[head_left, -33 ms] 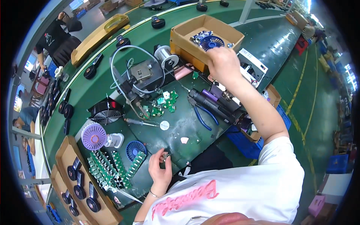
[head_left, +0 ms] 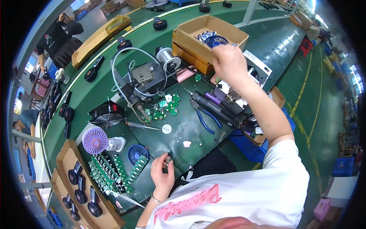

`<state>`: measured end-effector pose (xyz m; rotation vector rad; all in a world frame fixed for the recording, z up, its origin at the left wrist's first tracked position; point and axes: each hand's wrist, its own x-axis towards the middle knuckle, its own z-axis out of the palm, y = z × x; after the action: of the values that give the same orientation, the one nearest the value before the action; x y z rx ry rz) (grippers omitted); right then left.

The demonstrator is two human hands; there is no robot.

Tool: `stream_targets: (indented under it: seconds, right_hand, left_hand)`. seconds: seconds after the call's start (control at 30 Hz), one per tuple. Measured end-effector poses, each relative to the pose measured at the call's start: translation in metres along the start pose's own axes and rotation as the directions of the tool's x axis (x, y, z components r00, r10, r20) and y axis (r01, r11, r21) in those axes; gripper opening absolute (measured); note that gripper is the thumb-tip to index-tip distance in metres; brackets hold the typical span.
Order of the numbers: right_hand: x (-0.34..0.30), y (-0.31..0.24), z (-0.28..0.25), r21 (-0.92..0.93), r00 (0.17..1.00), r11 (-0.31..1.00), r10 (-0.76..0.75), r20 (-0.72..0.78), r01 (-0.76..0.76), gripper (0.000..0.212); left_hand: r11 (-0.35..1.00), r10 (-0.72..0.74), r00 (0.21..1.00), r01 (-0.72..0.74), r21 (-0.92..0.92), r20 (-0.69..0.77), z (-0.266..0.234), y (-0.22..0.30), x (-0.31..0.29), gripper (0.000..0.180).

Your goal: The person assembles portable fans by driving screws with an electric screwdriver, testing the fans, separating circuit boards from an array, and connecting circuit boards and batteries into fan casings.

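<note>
- L hand [head_left: 163,174]: curled, thumb + finger pinching small part [head_left: 168,161]; just above tabletop [head_left: 173,141], nr its edge;
- R hand [head_left: 230,62]: fingers bent down at nr rim of cardboard box [head_left: 193,45]; can't tell if gripping anything;
- blue grille [head_left: 214,39] in box, shiny bits [head_left: 205,36] alongside;
- green circuit boards [head_left: 105,173] L of L hand.

Factory floor, small-electronics assembly: long green belt [head_left: 143,37] curving past green workbench [head_left: 177,133], black handheld fans [head_left: 160,25] spaced along it; at bench, wire spool [head_left: 165,58], pliers [head_left: 197,107], loose green circuit boards [head_left: 173,106], cardboard box of fan parts [head_left: 193,42]; cardboard tray of more fans [head_left: 70,154] beside; blue plastic crate [head_left: 244,147] below; yellow lines [head_left: 304,84] on green floor [head_left: 282,93]; co-workers [head_left: 57,44] across belt
</note>
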<state>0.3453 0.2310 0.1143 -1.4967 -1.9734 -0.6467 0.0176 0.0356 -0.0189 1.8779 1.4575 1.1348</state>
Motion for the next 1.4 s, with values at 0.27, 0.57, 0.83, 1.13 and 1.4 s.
stream_targets:
  seconds: [0.27,0.57,0.83,1.13,1.4]
  right_hand:
    - [0.04,0.094,-0.013,-0.224,0.971,0.954,0.222,0.087,-0.198,0.02]
    - [0.02,0.195,0.015,-0.465,0.776,0.754,0.599,0.197,-0.464,0.025]
    - [-0.015,0.242,0.037,-0.471,0.623,0.666,0.734,0.272,-0.579,0.025]
    - [-0.01,0.233,0.029,-0.549,0.578,0.552,0.803,0.147,-0.627,0.023]
    - [-0.035,0.24,0.028,-0.603,0.486,0.539,0.831,0.27,-0.588,0.026]
  left_hand:
    - [1.0,-0.024,0.996,0.024,0.0,0.081,-0.001,0.004,0.007,0.022]
    - [1.0,0.016,0.999,-0.015,-0.023,0.04,-0.001,0.005,0.008,0.019]
    - [0.999,0.018,0.999,-0.016,-0.048,0.048,-0.002,0.006,0.012,0.019]
    - [0.998,0.014,0.997,-0.009,-0.058,0.078,-0.002,0.003,0.014,0.019]
    - [0.998,0.026,0.996,-0.021,-0.067,0.082,-0.006,0.006,0.012,0.019]
